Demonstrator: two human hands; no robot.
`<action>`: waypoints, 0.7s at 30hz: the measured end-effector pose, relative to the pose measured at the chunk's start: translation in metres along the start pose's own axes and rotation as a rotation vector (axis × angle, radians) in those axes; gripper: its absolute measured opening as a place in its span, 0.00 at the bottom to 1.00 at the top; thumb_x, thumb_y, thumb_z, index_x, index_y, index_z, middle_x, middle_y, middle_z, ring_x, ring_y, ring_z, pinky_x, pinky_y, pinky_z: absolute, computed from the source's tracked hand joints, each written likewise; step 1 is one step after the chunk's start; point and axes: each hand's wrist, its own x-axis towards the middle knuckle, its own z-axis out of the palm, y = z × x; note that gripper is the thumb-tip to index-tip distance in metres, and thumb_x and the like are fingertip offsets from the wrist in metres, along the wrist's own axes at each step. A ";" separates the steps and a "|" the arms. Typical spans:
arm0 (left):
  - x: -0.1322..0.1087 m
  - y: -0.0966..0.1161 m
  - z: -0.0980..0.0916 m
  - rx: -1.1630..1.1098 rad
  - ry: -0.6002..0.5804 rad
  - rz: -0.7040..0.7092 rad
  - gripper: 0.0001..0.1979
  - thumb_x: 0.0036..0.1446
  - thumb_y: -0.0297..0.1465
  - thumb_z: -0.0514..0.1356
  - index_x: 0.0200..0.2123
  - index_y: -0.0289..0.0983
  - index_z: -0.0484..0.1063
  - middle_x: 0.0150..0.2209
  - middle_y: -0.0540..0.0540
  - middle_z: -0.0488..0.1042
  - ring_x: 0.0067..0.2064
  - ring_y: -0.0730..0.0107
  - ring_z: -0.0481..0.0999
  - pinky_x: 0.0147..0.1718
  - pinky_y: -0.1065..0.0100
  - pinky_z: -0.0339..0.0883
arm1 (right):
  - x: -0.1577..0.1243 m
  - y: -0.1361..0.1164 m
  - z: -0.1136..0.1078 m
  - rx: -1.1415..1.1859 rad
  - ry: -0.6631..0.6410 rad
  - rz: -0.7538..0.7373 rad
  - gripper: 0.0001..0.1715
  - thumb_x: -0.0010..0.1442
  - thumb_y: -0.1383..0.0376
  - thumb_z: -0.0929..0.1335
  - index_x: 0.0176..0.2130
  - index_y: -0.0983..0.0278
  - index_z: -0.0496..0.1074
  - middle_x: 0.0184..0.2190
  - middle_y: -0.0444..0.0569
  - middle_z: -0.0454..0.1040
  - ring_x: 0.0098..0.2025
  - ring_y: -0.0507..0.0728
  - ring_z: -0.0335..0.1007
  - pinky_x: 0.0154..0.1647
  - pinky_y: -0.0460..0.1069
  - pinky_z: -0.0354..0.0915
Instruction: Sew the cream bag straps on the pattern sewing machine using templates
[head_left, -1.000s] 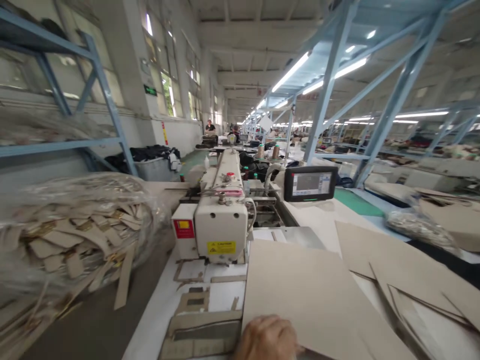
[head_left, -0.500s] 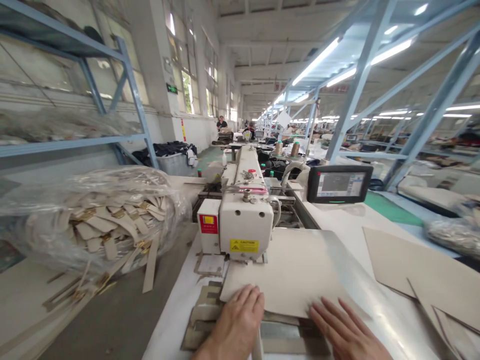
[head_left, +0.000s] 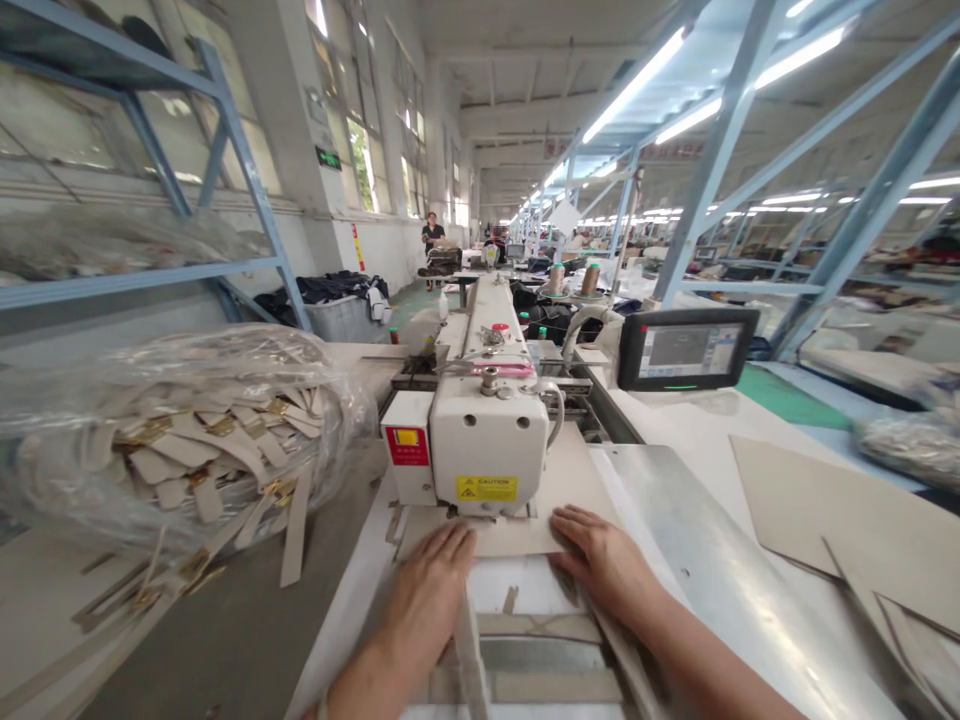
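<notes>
A beige flat panel (head_left: 506,541) lies under the white head of a sewing machine (head_left: 491,435), and part of it shows to the right behind the head. My left hand (head_left: 431,572) rests flat, fingers stretched forward, on the panel's front left part. On its front right corner lies my right hand (head_left: 600,553), fingers extended over the surface and thumb near the front edge. Both hands are open. In front of the panel, between my forearms, is a frame with beige strips (head_left: 551,686) across it. The needle area is hidden behind the machine head.
At left is a clear plastic bag (head_left: 330,400) full of beige straps with gold-coloured metal pieces. A control screen (head_left: 688,348) stands at right. Beige panels (head_left: 840,510) lie on the right table beside a shiny metal plate (head_left: 675,540). A person (head_left: 433,236) stands far back.
The beige panel has moved forward and left under the machine head. Both hands have moved forward with it, the left one also leftward. The strip frame in front is more exposed.
</notes>
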 end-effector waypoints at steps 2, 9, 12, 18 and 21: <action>0.015 -0.014 -0.004 -0.148 -0.021 -0.013 0.20 0.66 0.22 0.53 0.58 0.37 0.73 0.59 0.40 0.76 0.63 0.57 0.73 0.65 0.54 0.68 | 0.006 0.010 0.004 0.038 0.011 -0.003 0.27 0.66 0.59 0.70 0.58 0.72 0.73 0.59 0.65 0.71 0.64 0.68 0.65 0.65 0.61 0.65; 0.019 -0.031 -0.005 -0.176 -0.074 0.044 0.21 0.68 0.33 0.58 0.63 0.41 0.68 0.60 0.40 0.74 0.65 0.53 0.68 0.67 0.47 0.61 | -0.045 0.013 -0.021 0.058 -0.140 -0.171 0.34 0.64 0.70 0.62 0.68 0.64 0.63 0.69 0.55 0.58 0.72 0.66 0.47 0.71 0.68 0.51; 0.016 -0.028 -0.006 -0.141 -0.071 0.039 0.19 0.68 0.33 0.58 0.61 0.39 0.70 0.60 0.39 0.74 0.63 0.50 0.69 0.66 0.44 0.61 | -0.068 -0.006 -0.037 0.086 -0.251 -0.123 0.40 0.63 0.71 0.62 0.72 0.60 0.57 0.72 0.52 0.50 0.73 0.65 0.42 0.71 0.65 0.53; 0.014 -0.029 -0.004 -0.156 -0.059 0.015 0.20 0.70 0.33 0.52 0.61 0.41 0.71 0.60 0.39 0.74 0.63 0.48 0.70 0.66 0.41 0.62 | -0.064 -0.025 -0.029 0.086 -0.271 -0.067 0.45 0.58 0.68 0.67 0.72 0.59 0.56 0.73 0.53 0.45 0.74 0.70 0.35 0.71 0.69 0.50; 0.015 -0.034 0.002 -0.186 -0.021 0.006 0.20 0.70 0.34 0.50 0.60 0.42 0.72 0.59 0.38 0.75 0.63 0.47 0.70 0.64 0.41 0.64 | -0.055 -0.026 -0.015 0.043 -0.228 -0.010 0.42 0.62 0.62 0.69 0.72 0.60 0.57 0.72 0.55 0.49 0.73 0.71 0.40 0.71 0.70 0.49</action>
